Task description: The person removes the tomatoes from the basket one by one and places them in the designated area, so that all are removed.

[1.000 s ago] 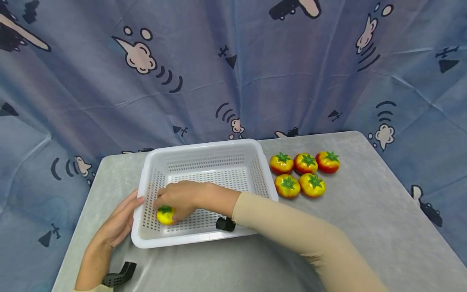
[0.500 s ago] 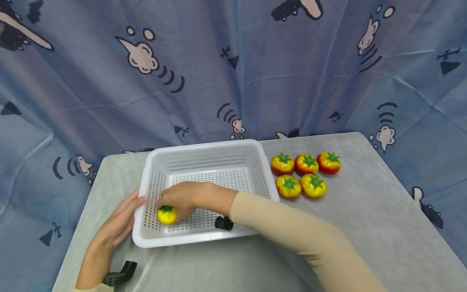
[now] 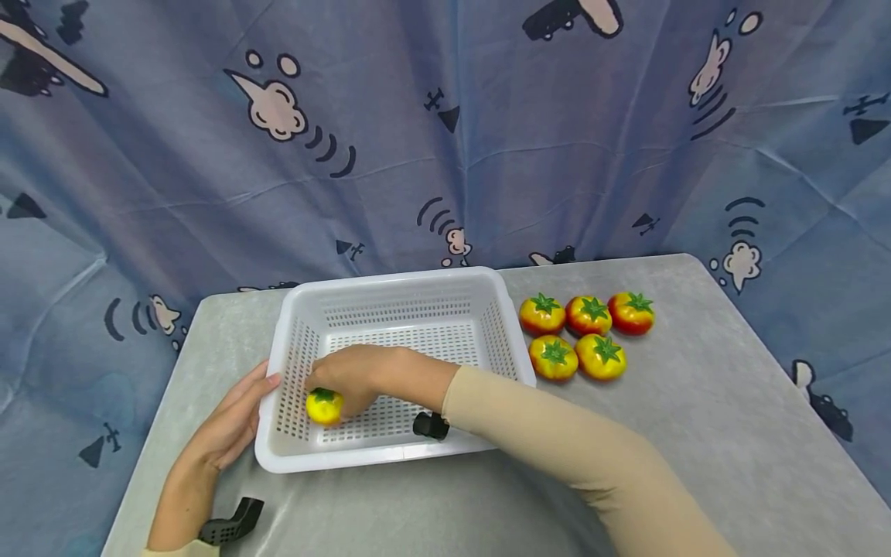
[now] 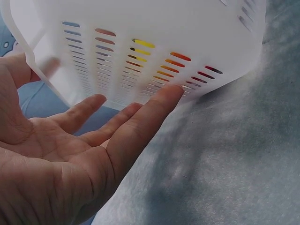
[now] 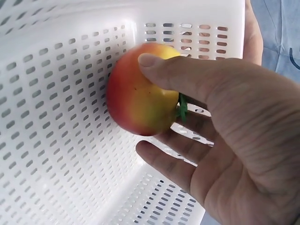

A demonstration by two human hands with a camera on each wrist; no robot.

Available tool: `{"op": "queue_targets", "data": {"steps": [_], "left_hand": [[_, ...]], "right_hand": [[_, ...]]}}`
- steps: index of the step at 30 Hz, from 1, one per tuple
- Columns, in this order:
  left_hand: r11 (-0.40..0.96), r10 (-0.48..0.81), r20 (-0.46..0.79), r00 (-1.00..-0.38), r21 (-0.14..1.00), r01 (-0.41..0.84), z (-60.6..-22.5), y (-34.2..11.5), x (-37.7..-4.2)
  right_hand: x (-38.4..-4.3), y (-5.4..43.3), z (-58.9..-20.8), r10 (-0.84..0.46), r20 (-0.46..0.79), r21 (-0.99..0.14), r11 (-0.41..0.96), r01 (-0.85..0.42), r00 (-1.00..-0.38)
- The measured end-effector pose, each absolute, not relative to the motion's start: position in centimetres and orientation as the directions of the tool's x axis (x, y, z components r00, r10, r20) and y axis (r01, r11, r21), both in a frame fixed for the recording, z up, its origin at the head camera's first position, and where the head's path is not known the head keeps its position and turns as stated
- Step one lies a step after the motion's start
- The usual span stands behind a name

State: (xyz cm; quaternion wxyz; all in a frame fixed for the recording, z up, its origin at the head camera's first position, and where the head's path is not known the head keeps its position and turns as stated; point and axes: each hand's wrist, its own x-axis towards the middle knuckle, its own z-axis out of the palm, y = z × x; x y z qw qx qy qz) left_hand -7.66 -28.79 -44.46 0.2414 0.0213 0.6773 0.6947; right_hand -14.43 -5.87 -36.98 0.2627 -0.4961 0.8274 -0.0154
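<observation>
A white perforated plastic basket [image 3: 397,456] stands on the table, slightly turned. My left hand [image 3: 237,418] holds its left end, the thumb over the rim and the fingers along the outer wall; in the left wrist view, fingertips [image 4: 171,93] lie against the slotted side. Inside the basket's front left corner, my right hand [image 3: 351,379] grips a red and yellow tomato [image 5: 145,93] between thumb and fingers. Its green leafy top [image 5: 182,107] faces the palm in the right wrist view. From the head view, the tomato's yellow side shows beside the hand.
Right of the basket, several red and yellow tomatoes [image 3: 554,357] sit in two rows on the grey table [image 3: 696,402]. A blue patterned curtain [image 3: 390,139] hangs behind the table. The right sleeve [image 3: 550,433] crosses the basket's front rim.
The head view has shifted a little, moving everything slightly right in it. Both hands, the basket and the gripped tomato keep nearly the same places relative to each other.
</observation>
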Motion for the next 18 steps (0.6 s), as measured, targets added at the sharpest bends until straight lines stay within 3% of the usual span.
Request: {"op": "queue_targets", "data": {"steps": [18], "left_hand": [[0.036,0.345,-0.292,-0.892,0.954,-0.298,-44.6,-28.7,-7.7]], "right_hand": [[-14.7,-3.8,-36.7,-0.844,-0.348,-0.255,0.505,-0.825,-0.409]]}}
